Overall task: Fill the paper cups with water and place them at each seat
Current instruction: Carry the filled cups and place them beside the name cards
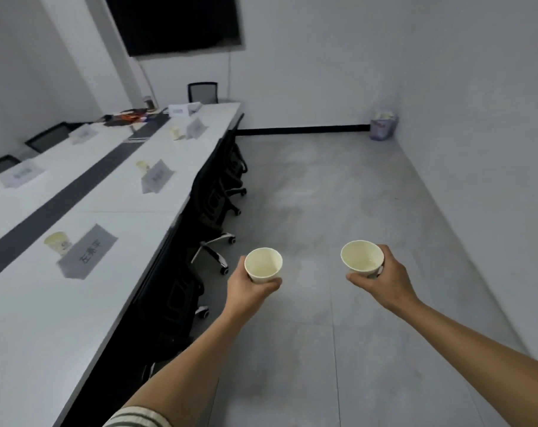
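Note:
My left hand (249, 288) grips a white paper cup (264, 264) with water in it, held upright over the floor beside the table. A second paper cup (361, 257) with water sits in the grip of my right hand (384, 277), further right. On the long white table (132, 229) three more paper cups stand beside name cards: a near cup (58, 241), a middle cup (143, 165) and a far cup (175, 131).
Black office chairs (212, 195) are tucked along the table's right side. Name cards (89, 251) and clutter (138, 115) lie on the table. A dark screen (175, 23) hangs on the far wall. A bin (383, 124) stands in the far corner. Grey floor (338, 195) stretches ahead.

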A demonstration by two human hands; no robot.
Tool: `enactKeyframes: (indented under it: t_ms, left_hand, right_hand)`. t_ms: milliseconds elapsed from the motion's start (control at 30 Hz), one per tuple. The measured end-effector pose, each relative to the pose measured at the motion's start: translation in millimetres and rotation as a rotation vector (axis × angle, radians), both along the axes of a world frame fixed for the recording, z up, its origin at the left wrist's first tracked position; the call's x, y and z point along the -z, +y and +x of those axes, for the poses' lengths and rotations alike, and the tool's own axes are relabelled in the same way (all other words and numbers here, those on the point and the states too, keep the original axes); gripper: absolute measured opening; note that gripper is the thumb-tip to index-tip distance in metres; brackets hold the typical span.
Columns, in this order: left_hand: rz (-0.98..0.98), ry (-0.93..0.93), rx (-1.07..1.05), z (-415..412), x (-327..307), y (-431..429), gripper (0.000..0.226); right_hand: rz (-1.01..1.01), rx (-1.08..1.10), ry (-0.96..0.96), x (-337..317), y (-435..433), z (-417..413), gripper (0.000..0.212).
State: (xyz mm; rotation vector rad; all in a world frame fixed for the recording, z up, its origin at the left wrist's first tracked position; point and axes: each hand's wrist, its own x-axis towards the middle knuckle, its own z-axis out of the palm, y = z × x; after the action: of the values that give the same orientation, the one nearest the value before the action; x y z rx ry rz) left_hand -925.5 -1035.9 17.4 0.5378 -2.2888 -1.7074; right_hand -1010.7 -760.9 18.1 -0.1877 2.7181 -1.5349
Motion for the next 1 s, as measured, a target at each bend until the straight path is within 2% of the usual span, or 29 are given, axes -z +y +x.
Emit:
enactKeyframes:
  t_ms: [200,433,467,500,700,1000]
  left_hand:
    - [0.014,0.027,-0.101,-122.0,10.5,-42.3,0.059]
    - [-0.015,0.002,-0.1,-302.2,0.4,-89.5,0.052]
    - [-0.026,-0.003,-0.095,-307.0,-3.7,-90.8,0.052]
    - [-0.02,-0.002,-0.084,-351.0,-5.5,-97.3,0.053]
    - [-0.004,0.004,-0.078,-476.9,-5.1,-115.5,0.052]
    - [0.018,0.005,-0.211,-678.1,12.5,-153.5,0.052]
  right_hand:
    - [-0.057,-0.085,-0.002,14.2,-55.0,-146.4,0.062]
    - [-0.09,-0.086,0.002,0.2,-105.4,-322.5,0.059]
    - [-0.089,-0.092,-0.002,-3.8,-107.3,-327.4,0.06]
    - [-0.109,-0.08,-0.009,-4.6,-112.8,-369.4,0.06]
    - [-0.097,-0.095,-0.017,0.0,-132.1,-498.2,0.062]
    - [-0.085,-0.226,-0.04,19.7,-183.5,-735.9,0.062]
